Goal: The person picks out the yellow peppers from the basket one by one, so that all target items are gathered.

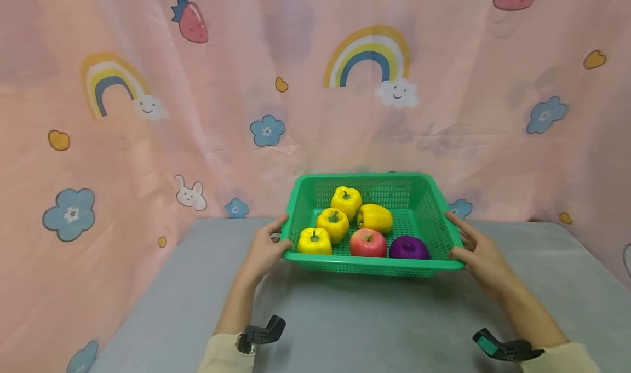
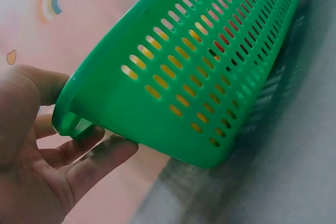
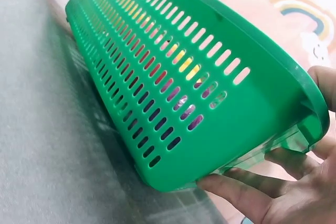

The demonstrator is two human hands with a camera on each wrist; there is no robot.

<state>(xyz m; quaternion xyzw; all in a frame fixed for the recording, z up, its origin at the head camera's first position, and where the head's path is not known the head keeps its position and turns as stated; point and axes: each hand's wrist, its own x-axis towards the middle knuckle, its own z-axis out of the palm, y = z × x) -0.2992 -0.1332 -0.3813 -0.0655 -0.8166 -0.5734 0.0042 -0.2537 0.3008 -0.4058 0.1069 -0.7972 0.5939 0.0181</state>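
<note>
Both hands grip a green plastic basket (image 1: 365, 264) by its two short ends. At the left end, my left hand (image 1: 262, 254) has thumb and fingers around the rim; in the left wrist view its fingers (image 2: 107, 161) curl under the lip. My right hand (image 1: 485, 260) holds the opposite rim the same way, fingertips (image 3: 220, 183) against the basket's side. Inside lie several yellow bell peppers (image 1: 333, 225) on the left and middle, a red apple (image 1: 368, 244) near the front wall, and a purple round fruit or vegetable (image 1: 409, 248) right of it. The basket's underside is hidden.
A grey table (image 1: 345, 323) lies below the basket, which casts a shadow on it. Behind hangs a pink curtain (image 1: 315, 159) printed with rainbows, flowers and strawberries. Each wrist wears a dark strap mount (image 1: 266, 331).
</note>
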